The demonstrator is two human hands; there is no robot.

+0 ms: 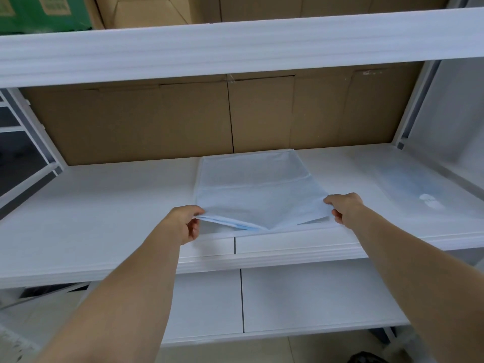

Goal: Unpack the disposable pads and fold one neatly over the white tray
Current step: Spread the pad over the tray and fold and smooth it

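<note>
A pale blue and white disposable pad (251,187) lies spread on the white shelf (104,210), its far edge near the cardboard at the back. My left hand (184,222) pinches the pad's near left corner and my right hand (343,206) pinches its near right corner. Between them the near edge sags into a point and shows a blue underside. At the right end of the shelf lies a clear plastic pack (421,187) with more blue pads inside. I cannot tell a separate white tray from the shelf.
Brown cardboard boxes (230,116) wall off the back of the shelf. A white upper shelf board (235,45) runs overhead, with boxes and a green carton (44,11) above it. A lower shelf (288,299) lies below. White uprights frame both sides.
</note>
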